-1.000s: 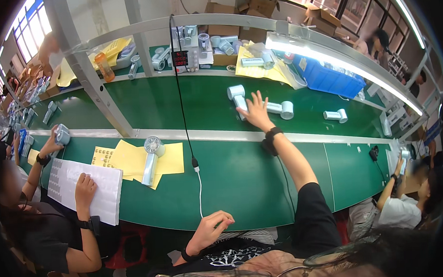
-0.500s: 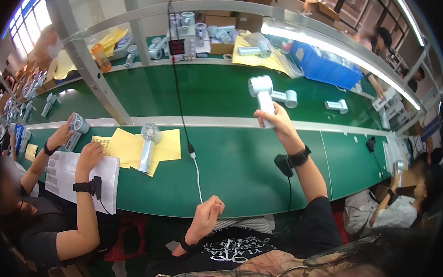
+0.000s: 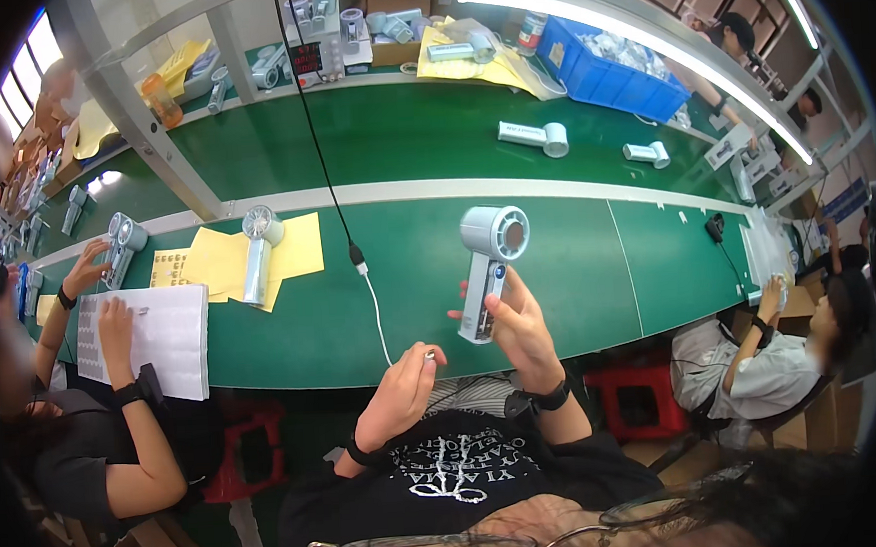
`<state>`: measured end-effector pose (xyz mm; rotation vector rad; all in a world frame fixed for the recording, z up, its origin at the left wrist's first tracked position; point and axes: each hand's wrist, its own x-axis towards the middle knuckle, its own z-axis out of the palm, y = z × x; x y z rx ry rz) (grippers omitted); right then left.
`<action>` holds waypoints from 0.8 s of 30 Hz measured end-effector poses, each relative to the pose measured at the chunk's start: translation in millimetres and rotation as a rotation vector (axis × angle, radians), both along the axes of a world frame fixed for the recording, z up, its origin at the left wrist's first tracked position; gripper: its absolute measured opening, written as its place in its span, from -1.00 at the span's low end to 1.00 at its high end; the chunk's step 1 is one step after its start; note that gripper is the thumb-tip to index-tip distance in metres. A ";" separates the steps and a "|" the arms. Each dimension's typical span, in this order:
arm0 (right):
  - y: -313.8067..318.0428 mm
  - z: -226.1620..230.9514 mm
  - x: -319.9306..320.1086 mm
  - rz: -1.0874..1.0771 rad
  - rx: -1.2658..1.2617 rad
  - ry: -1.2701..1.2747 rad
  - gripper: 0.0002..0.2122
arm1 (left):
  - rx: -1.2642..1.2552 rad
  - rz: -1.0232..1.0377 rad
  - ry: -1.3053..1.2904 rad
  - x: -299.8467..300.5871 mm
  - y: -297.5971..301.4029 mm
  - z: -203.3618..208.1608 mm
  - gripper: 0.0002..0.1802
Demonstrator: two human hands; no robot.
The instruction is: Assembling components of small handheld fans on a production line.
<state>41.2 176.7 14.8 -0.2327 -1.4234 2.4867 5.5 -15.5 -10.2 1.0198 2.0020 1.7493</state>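
My right hand [image 3: 526, 330] is wrapped round the handle of a light-blue handheld fan [image 3: 496, 233], held upright above the near edge of the green bench. Its round head is at the top, and a small button panel shows on the handle. Lower and to the left, my left hand [image 3: 401, 394] is closed in a pinch on the end of a white charging cable [image 3: 377, 311], with a small metal plug tip between thumb and finger. A gap separates the plug from the fan. Another light-blue fan [image 3: 258, 255] lies on yellow sheets [image 3: 301, 249] to the left.
A black cord [image 3: 318, 131] hangs down to the white cable. On the conveyor [image 3: 352, 139] behind lie two fans [image 3: 535, 137] and a blue bin [image 3: 611, 81] stands at its far side. A co-worker on the left has hands over a white sheet [image 3: 186, 336]; another person sits at right.
My right hand has come back from over the conveyor toward me, with the fan now nearer my left hand. The left hand keeps its pinch, and the plug tip now shows. The view has shifted.
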 end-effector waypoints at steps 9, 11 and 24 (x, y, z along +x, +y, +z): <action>-5.7 -20.7 7.4 0.050 -0.269 0.008 -0.46 | 0.005 0.022 0.259 3.1 5.2 0.4 -0.87; -10.3 -19.7 6.8 0.031 -0.272 0.004 -0.46 | 0.017 0.035 0.256 3.0 8.2 0.4 -0.85; -25.4 -31.0 -0.6 0.024 -0.315 -0.003 -0.47 | -0.006 0.049 0.190 1.1 16.7 0.0 -0.79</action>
